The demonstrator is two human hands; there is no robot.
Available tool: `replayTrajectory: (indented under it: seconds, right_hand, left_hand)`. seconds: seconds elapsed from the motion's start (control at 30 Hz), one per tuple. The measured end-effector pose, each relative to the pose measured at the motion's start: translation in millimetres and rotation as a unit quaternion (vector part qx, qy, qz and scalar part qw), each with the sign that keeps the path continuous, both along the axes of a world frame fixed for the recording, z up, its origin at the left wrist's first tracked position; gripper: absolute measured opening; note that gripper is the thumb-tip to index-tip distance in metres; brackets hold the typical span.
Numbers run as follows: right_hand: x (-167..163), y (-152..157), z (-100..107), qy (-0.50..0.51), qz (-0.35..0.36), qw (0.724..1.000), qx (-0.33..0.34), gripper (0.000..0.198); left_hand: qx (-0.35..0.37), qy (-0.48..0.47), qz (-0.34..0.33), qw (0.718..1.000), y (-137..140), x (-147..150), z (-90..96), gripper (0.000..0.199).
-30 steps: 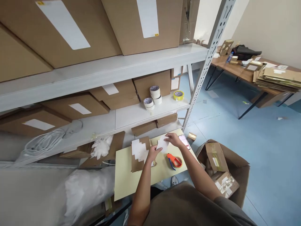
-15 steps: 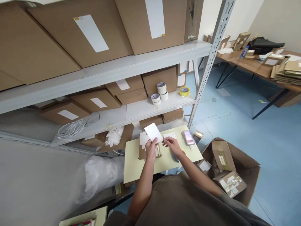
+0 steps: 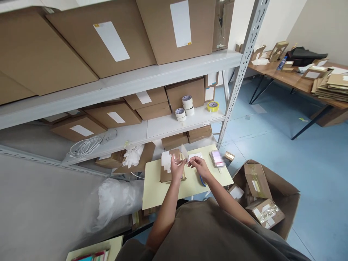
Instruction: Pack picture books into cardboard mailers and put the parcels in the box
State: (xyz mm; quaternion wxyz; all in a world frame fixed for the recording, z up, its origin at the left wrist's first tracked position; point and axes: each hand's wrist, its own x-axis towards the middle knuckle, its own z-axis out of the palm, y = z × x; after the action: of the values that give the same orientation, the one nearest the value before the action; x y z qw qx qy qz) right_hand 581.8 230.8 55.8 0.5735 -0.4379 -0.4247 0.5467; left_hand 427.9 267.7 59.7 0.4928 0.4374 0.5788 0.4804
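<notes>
A thin white sheet is tilted almost edge-on between my hands. Its lower corner is pinched in my right hand. My left hand has its thumb raised apart from the fingers, and its fingertips touch or nearly touch the sheet's lower edge. Under my left hand lies a cardboard box with white labels on top, on a pale yellow table. Beside my right hand are a white paper and a blue curved handle, partly hidden by the wrist.
A phone with a blurred screen lies at the table's right end. An open carton with small boxes stands right. Ahead, a metal shelf holds cartons, white tape rolls and a yellow tape roll. A plastic bag sits left.
The sheet has turned from facing me to nearly edge-on. My left thumb has lifted off it, and my right fingers have closed on its corner.
</notes>
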Motion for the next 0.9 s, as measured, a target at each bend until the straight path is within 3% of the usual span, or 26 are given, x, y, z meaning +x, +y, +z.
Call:
replayTrajectory:
  seconds: [0.1,0.17,0.23,0.47,0.6,0.73,0.83,0.9]
  right_hand:
    - [-1.5,0.3,1.9,-0.007,-0.006,1.000,0.011,0.037]
    - [-3.1,0.8,2.2,-0.014,0.001,1.000,0.021,0.036]
    - [-5.6,1.1,1.8,-0.014,0.018,0.999,0.028,0.036]
    - [-19.0,3.5,-3.9,0.004,0.053,0.999,-0.004,0.036]
    - [-32.7,10.9,-9.6,-0.014,0.038,0.998,-0.039,0.034]
    - [-58.4,21.5,-14.5,-0.053,0.038,0.997,-0.032,0.036]
    - [-82.5,28.7,-16.0,-0.039,0.050,0.997,-0.043,0.037]
    - [-97.2,34.1,-17.3,-0.017,0.049,0.997,-0.054,0.038]
  left_hand:
    - [0.045,0.052,-0.050,0.996,-6.6,-1.1,11.5,0.059]
    - [0.040,0.001,-0.127,0.991,-11.6,-1.6,19.7,0.047]
    - [0.026,-0.049,-0.157,0.986,-15.2,-3.2,24.7,0.042]
    - [-0.011,-0.105,-0.032,0.994,-17.4,-18.8,13.7,0.056]
    - [0.010,-0.077,-0.059,0.995,-21.5,-29.1,7.2,0.052]
    - [0.046,-0.071,-0.072,0.994,-21.0,-46.8,0.1,0.045]
    - [0.015,-0.099,-0.074,0.992,-11.6,-72.7,-9.4,0.048]
    - [-0.015,-0.138,-0.041,0.989,0.6,-100.6,-17.1,0.051]
